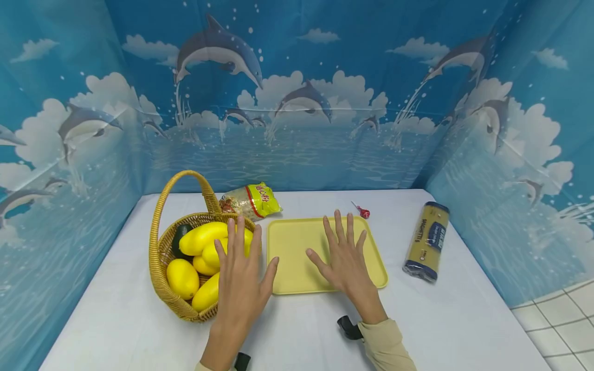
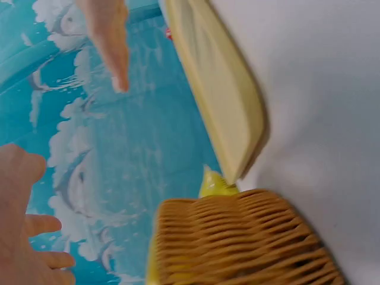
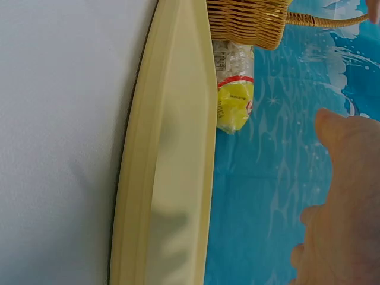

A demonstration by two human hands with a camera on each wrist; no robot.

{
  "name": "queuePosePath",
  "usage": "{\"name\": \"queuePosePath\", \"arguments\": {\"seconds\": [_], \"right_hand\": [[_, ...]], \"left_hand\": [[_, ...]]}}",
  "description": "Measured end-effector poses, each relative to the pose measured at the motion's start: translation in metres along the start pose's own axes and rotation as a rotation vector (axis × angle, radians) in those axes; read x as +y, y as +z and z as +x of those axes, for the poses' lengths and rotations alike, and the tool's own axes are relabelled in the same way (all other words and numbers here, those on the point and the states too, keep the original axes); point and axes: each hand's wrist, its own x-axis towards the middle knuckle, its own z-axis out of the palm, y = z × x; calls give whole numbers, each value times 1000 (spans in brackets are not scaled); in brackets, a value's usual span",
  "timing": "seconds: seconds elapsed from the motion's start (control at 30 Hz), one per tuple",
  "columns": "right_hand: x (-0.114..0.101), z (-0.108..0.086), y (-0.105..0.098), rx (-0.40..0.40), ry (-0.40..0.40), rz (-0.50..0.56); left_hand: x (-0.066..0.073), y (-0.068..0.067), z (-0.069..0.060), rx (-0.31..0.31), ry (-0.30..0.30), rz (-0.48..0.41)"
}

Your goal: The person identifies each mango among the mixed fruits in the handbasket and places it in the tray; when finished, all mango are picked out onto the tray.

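My left hand point(image 1: 245, 278) hovers with spread, straight fingers in front of the right side of a wicker basket point(image 1: 160, 278), hiding part of it. Yellow fruit or vegetables, including a lemon point(image 1: 183, 279), fill the basket, along with a dark green one point(image 1: 181, 241). Over the right part of a yellow tray point(image 1: 292, 257) my right hand point(image 1: 345, 260) is held up, fingers also straight and fanned out. Nothing is in either hand. Both wrist views show the hands apart from the tray and the basket.
Behind the basket lies a yellow-and-clear food bag point(image 1: 250, 201). A red-wrapped lollipop point(image 1: 363, 212) is just beyond the tray. At the right lies a spaghetti packet point(image 1: 427, 241). A dolphin-print curtain point(image 1: 297, 149) surrounds the white table point(image 1: 464, 319).
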Motion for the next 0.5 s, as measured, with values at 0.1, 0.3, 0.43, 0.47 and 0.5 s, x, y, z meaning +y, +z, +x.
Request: {"name": "queuePosePath", "arguments": {"seconds": [0.1,0.3,0.43,0.47,0.5], "right_hand": [[0,0,-1,0,-2,2],[2,1,-3,-15,-6,-5],[2,1,-5,-21,-16,2],[2,1,-6,-21,-20,0],[2,1,-6,-20,-23,0]], "left_hand": [[3,-14,-3,58,39,-46],[7,-46,-7,281,149,-159],[4,-66,-8,469,178,-144],[2,-71,-7,505,171,-133],[-1,-75,-7,541,158,-123]]}}
